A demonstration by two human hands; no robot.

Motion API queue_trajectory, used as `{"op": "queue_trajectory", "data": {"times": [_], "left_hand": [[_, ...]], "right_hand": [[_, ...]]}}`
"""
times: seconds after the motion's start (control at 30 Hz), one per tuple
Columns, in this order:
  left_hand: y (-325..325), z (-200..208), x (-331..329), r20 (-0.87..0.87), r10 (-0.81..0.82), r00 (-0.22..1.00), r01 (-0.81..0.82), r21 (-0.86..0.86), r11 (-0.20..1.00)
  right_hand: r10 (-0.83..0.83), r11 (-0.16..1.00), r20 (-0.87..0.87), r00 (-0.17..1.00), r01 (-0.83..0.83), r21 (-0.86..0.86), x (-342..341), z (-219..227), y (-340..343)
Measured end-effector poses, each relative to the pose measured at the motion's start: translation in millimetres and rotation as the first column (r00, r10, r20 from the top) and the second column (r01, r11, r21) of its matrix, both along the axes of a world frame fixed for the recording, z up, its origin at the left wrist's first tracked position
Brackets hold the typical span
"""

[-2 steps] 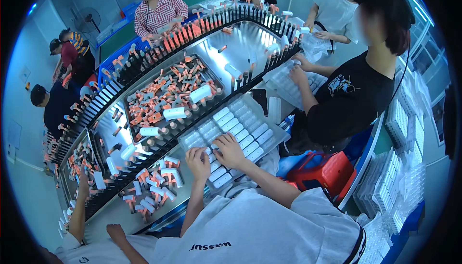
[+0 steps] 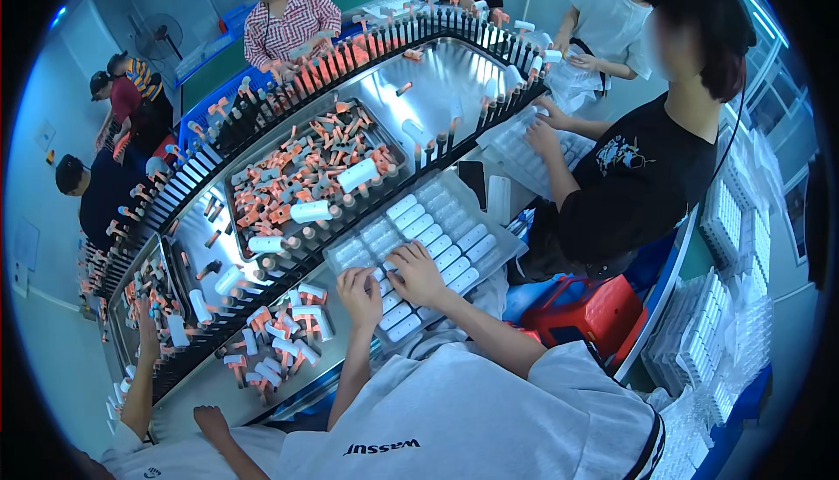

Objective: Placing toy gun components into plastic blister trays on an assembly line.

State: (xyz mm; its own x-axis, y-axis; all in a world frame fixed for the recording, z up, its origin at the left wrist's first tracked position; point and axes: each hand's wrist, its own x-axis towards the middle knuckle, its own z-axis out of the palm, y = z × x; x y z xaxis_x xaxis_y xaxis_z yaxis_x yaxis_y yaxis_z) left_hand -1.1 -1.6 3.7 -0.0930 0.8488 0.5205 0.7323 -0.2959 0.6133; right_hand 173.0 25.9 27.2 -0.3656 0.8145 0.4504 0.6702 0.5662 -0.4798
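Observation:
A clear plastic tray [image 2: 489, 267] lies in front of me, with rows of white oblong casings [image 2: 450, 253] in its pockets. My left hand [image 2: 359, 296] is at the tray's left side, fingers curled at a white casing. Close beside it, my right hand [image 2: 416, 275] bends over the middle rows, thumb toward the left hand and fingers on the casings. Both palms face down, so the fingertips' exact hold is partly hidden. Left of the tray, a pile of white-and-orange T-shaped parts [image 2: 281, 336] sits on the metal tabletop.
An oval line of black posts [image 2: 288, 257] carries parts around a metal bin [image 2: 306, 178] of orange and grey pieces. A neighbour's hand [image 2: 147, 331] is at the left; a co-worker in black handles another tray at the right. A red stool [image 2: 590, 314] and stacked trays [image 2: 699, 323] stand at right.
White parts on the near row of posts have shifted slightly left and toward me. The neighbour's hand at the left has moved slightly. My hands look the same.

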Motion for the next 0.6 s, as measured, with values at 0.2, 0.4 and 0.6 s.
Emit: {"op": "queue_trajectory", "data": {"times": [0.2, 0.4, 0.6], "left_hand": [[-1.0, -2.4, 0.4, -0.004, 0.003, 1.000, -0.003, -0.004, 1.000], [-0.2, -2.5, 0.2, -0.002, 0.006, 1.000, -0.006, 0.005, 1.000], [0.2, -0.8, 0.5, 0.023, -0.003, 1.000, 0.003, -0.016, 1.000]], "right_hand": [[-0.002, 1.000, 0.006, 1.000, 0.002, -0.001, 0.9, 1.4, -1.8], [0.003, 1.000, 0.004, 1.000, -0.003, 0.000, 1.0, 3.4, -0.9], [0.001, 1.000, -0.004, 1.000, -0.001, 0.007, 0.8, 1.6, -0.5]]}}
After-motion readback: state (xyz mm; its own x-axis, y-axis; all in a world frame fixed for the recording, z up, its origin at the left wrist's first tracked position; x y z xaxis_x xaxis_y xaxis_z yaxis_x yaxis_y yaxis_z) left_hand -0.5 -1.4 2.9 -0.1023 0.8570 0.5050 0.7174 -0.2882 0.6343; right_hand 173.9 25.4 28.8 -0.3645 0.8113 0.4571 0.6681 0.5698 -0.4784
